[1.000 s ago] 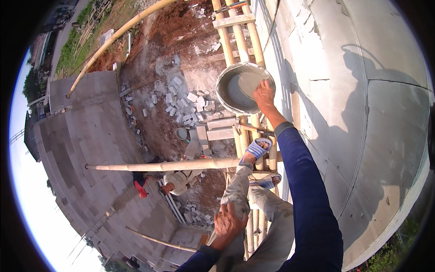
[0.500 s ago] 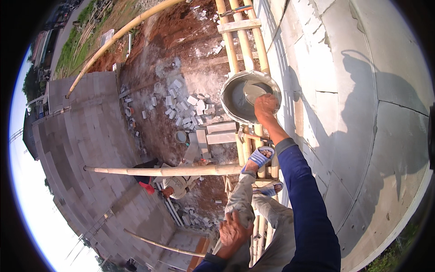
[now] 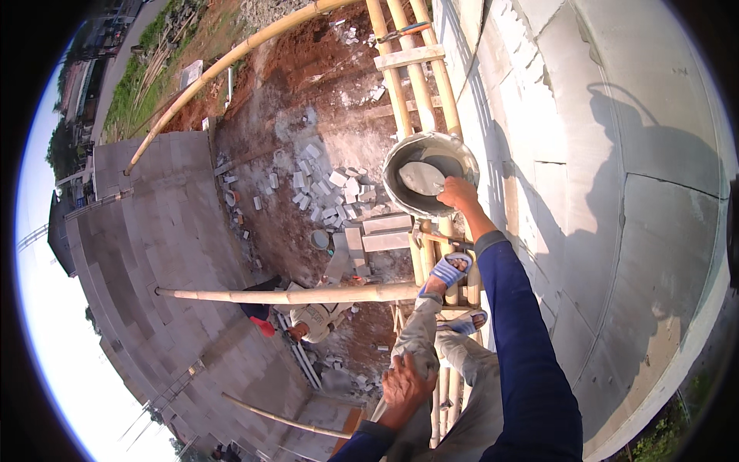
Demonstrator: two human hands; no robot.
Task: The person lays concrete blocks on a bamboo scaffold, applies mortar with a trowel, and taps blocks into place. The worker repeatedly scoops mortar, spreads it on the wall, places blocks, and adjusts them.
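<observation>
My right hand [image 3: 459, 194] is closed round the handle of a trowel [image 3: 422, 179], which the fingers mostly hide. Its pale, mortar-smeared, leaf-shaped blade lies inside a round bucket [image 3: 389, 171]. Wet grey mortar [image 3: 454, 163] fills the bottom of the bucket, and its walls are crusted. The bucket stands on the bamboo poles of a scaffold [image 3: 440, 108], beside the block wall [image 3: 531, 208]. Lower down, my left hand [image 3: 408, 383] rests on the knee of my light trousers, fingers spread and holding nothing.
My sandalled feet [image 3: 451, 269] stand on the bamboo. A hammer-like tool [image 3: 435, 236] lies below the bucket, another tool [image 3: 404, 32] farther along. A bamboo rail [image 3: 292, 294] crosses at left. Down on the ground are broken blocks [image 3: 327, 189] and a bending person [image 3: 314, 320].
The trowel blade has swung leftward in the bucket and now shows its broad face. My right hand has turned and dropped slightly lower. My left hand stays on the knee; the whole view has shifted a little.
</observation>
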